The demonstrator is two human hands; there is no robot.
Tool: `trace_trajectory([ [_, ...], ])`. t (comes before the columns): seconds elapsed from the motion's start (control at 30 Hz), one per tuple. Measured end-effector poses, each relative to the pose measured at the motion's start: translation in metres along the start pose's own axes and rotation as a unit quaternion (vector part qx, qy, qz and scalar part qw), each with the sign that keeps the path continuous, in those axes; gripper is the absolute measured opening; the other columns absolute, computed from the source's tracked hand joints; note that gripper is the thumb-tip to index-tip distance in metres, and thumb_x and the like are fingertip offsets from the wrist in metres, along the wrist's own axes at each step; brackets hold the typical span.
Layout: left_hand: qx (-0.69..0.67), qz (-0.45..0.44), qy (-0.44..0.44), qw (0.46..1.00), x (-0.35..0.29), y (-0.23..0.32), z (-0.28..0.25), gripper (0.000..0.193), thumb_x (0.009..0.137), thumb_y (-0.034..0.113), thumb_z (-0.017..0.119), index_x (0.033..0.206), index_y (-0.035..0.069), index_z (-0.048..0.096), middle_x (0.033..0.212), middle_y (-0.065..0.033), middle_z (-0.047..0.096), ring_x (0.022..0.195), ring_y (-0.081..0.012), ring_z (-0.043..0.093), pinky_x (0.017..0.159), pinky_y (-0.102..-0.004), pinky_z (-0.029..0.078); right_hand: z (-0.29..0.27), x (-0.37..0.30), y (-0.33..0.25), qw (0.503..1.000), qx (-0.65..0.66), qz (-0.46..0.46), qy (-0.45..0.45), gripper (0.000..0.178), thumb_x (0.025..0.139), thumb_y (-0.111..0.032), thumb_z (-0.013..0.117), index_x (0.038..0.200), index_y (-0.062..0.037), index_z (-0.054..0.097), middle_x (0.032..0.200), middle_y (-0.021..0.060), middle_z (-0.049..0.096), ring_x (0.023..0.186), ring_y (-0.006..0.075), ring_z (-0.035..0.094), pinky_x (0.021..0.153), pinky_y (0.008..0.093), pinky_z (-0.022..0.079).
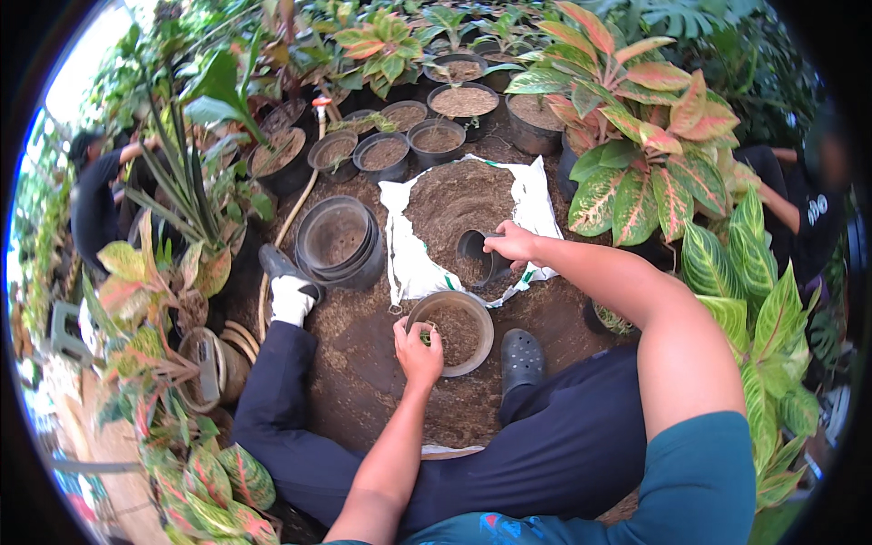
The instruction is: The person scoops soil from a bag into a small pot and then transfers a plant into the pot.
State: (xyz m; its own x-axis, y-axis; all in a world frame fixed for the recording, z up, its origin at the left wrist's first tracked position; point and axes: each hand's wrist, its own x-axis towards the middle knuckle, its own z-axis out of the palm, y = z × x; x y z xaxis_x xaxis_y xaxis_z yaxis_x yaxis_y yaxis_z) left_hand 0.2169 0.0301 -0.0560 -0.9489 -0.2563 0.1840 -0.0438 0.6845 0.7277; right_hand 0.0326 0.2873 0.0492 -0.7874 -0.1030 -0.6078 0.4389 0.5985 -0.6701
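My right hand (514,245) grips a small black pot (474,247) by its rim, tipped on its side in the soil of an opened white sack (406,263). Loose brown soil (454,202) fills the sack. Just in front of the sack stands a round plant pot (489,338) with soil in it. My left hand (420,352) is closed over this pot's left rim, fingers curled inside. A bit of thin green stem (426,337) shows by the fingers; whether they pinch it I cannot tell.
Stacked empty black pots (341,243) stand left of the sack. Several soil-filled pots (381,154) sit behind it. A large pink-green leafy plant (649,118) leans in at right. A hose (289,222) runs along the left. Two people (98,195) work at the sides.
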Motion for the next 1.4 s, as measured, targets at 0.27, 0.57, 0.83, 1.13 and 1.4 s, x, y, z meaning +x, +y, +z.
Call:
trace_trajectory([
  [0.27,-0.025,-0.016,0.01,1.0,-0.004,-0.002,-0.001,0.011,0.085,0.013,0.073,0.092,0.007,0.069,0.13,-0.0188,0.057,0.124,-0.0408,0.057,0.105,-0.0499,0.046,0.013,-0.031,-0.046,0.99,-0.064,-0.064,-0.103,0.071,0.088,-0.036,0.075,0.145,-0.0067,0.045,0.129,0.0153,0.064,0.119,0.0217,0.06,0.092,0.0417,0.053],
  [0.57,-0.042,-0.028,-0.01,0.999,-0.005,-0.005,-0.002,0.012,0.086,0.012,0.071,0.095,0.006,0.066,0.135,-0.018,0.053,0.127,-0.0416,0.054,0.106,-0.0512,0.046,0.036,-0.043,-0.058,0.98,-0.125,-0.095,-0.121,0.08,0.082,-0.032,0.082,0.148,-0.0047,0.044,0.125,0.017,0.065,0.109,0.0243,0.064,0.088,0.0382,0.053],
  [0.83,-0.041,-0.053,-0.009,0.998,-0.004,-0.001,-0.004,0.011,0.086,0.012,0.07,0.095,0.006,0.068,0.136,-0.018,0.053,0.127,-0.0414,0.054,0.107,-0.0507,0.046,0.036,-0.037,-0.052,0.984,-0.086,-0.087,-0.126,0.078,0.08,-0.035,0.085,0.143,-0.0048,0.051,0.127,0.0197,0.062,0.116,0.0286,0.063,0.095,0.039,0.053],
  [1.13,-0.042,-0.042,0.004,0.998,-0.003,-0.002,-0.003,0.012,0.085,0.012,0.072,0.095,0.006,0.068,0.132,-0.0179,0.055,0.125,-0.0411,0.056,0.106,-0.0499,0.046,0.051,-0.048,-0.056,0.926,-0.314,-0.208,-0.018,0.082,0.077,-0.042,0.087,0.143,-0.0077,0.052,0.141,0.0247,0.051,0.131,0.038,0.055,0.109,0.0456,0.047],
  [1.4,-0.043,-0.029,0.006,0.999,-0.001,0.001,-0.003,0.011,0.083,0.011,0.073,0.092,0.006,0.068,0.128,-0.0176,0.057,0.122,-0.04,0.058,0.105,-0.0489,0.046,0.05,-0.049,-0.057,0.907,-0.349,-0.234,-0.03,0.083,0.075,-0.046,0.088,0.141,-0.0105,0.053,0.132,0.0253,0.052,0.128,0.0422,0.053,0.11,0.0456,0.045],
])
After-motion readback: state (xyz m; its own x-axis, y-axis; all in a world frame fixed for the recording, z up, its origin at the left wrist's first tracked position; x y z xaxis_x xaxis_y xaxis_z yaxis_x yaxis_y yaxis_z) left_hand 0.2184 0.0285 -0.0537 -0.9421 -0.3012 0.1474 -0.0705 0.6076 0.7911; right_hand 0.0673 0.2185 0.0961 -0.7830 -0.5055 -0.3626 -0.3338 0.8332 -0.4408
